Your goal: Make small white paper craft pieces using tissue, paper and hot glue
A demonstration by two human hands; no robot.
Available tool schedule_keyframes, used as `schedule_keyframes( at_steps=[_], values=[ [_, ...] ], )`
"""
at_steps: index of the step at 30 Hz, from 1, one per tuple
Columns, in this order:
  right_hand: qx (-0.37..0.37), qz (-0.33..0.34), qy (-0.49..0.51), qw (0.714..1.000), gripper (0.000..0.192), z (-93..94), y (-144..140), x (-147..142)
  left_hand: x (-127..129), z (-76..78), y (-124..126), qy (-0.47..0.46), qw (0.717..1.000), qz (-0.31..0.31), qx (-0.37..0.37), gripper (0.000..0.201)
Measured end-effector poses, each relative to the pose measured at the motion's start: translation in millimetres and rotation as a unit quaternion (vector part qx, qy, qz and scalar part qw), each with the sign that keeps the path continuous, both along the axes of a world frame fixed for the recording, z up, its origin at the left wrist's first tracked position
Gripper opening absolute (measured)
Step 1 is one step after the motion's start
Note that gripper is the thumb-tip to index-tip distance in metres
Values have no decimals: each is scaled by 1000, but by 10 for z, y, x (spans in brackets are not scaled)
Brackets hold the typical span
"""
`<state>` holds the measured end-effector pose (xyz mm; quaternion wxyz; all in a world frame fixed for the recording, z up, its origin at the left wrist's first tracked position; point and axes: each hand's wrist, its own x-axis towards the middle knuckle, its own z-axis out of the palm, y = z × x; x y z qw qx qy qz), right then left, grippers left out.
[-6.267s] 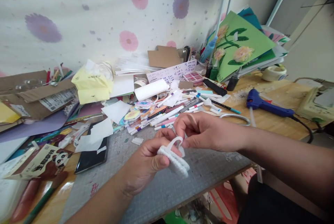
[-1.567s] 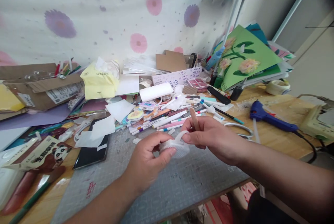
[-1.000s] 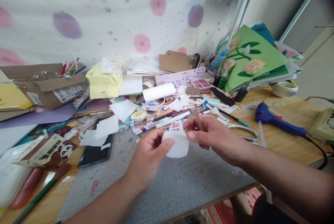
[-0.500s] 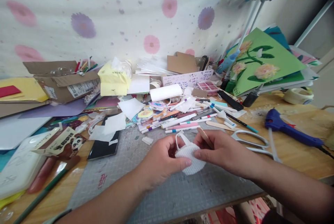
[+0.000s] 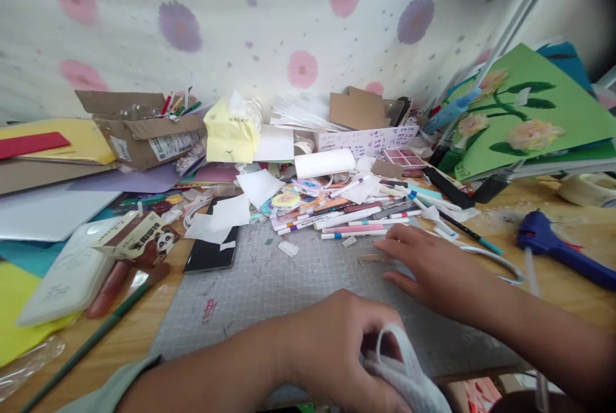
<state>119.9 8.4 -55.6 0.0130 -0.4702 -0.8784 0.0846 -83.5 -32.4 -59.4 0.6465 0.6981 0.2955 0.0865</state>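
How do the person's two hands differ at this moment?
The left hand is curled shut around a white mesh piece at the mat's near edge; the right hand lies flat and open on the cutting mat, holding nothing visible. The left is nearer the camera. Both are bare.

White mesh pouch (image 5: 409,381), crumpled, looped handle up

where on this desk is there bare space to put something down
The grey cutting mat is mostly bare between the black phone and the right hand, in front of the left hand holding the white mesh piece. Behind that, the row of markers and paper scraps is crowded.
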Motion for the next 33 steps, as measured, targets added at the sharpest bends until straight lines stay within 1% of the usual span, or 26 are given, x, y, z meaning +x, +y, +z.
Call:
schedule_keyframes(
  at_steps=[3,4,5,7,9,11,13,15,17,19,22,25,27,29,31,32,33],
  values=[
    [-72,41,-6,997,19,104,28,-25,-21,-6,10,-6,999,-34,32,25],
    [-84,50,-3,995,19,126,43,-27,-23,-9,10,-7,999,-40,33,24],
    [-79,54,3,995,19,139,62,-31,-24,-13,8,-7,999,-45,31,23],
    [-38,53,26,998,19,135,111,-48,-22,-23,4,-13,999,-45,23,22],
    [22,61,46,997,21,100,174,-90,-17,-30,1,-20,999,-40,19,23],
    [80,84,27,993,23,45,244,-157,-12,-33,5,-29,999,-33,10,24],
    [121,112,-12,986,26,-19,316,-239,-10,-34,19,-43,999,-23,-11,26],
    [136,141,-32,980,23,-84,385,-322,-12,-37,44,-66,997,-8,-39,30],
    [134,164,-23,977,17,-139,443,-387,-19,-44,78,-86,994,16,-61,33],
    [125,171,-7,977,16,-167,473,-418,-29,-45,112,-100,991,48,-76,34],
    [105,136,33,985,15,-123,440,-369,-48,-25,154,-126,983,110,-75,31],
    [72,63,77,992,14,-3,317,-215,-60,0,192,-142,971,187,-42,25],
    [34,11,122,992,13,69,213,-98,-57,6,215,-137,961,240,-13,20],
    [-30,-41,213,976,10,109,118,-7,-45,4,230,-128,960,250,5,19],
    [-94,-80,311,942,8,117,50,43,-31,-2,239,-116,962,247,15,18],
    [-112,-89,341,929,8,116,30,56,-26,-6,243,-107,963,246,22,18],
    [-115,-88,348,926,8,116,19,65,-24,-10,249,-98,964,246,30,18]
  ],
)
